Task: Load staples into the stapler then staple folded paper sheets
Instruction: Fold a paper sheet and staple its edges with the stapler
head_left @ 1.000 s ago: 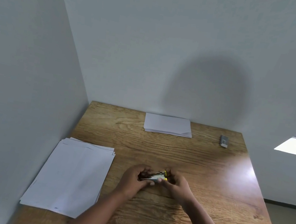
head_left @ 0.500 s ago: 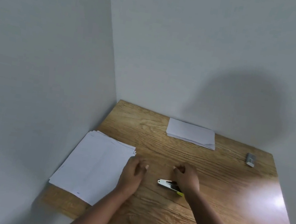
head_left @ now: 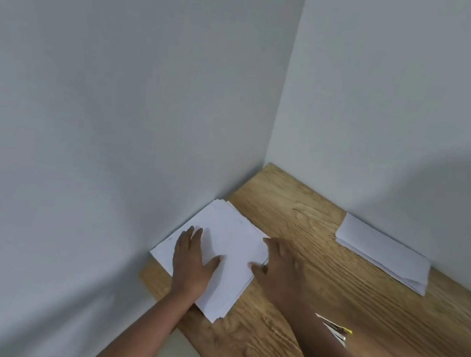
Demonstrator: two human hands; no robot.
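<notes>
- Head view: left hand (head_left: 192,259) flat on the stack (head_left: 218,255), palm down, fingers spread, nothing gripped; likely pinning the sheets so only the top one slides.
- Right hand (head_left: 281,269) at the stack's right edge, fingers curled loosely at the paper's margin; grip half closed, not clearly pinching a sheet, too small to tell; probably feeling for the top sheet to lift.
- Stack pushed against the wall at the bench (head_left: 317,297) corner, slightly fanned, near corner just over the bench edge.
- Stapler (head_left: 335,331) flat on the bench just behind the right forearm, partly hidden, untouched; parked within reach, seemingly for after folding.
- Folded sheets (head_left: 385,252) lying against the far wall, well apart from both hands; set aside, it seems.
</notes>
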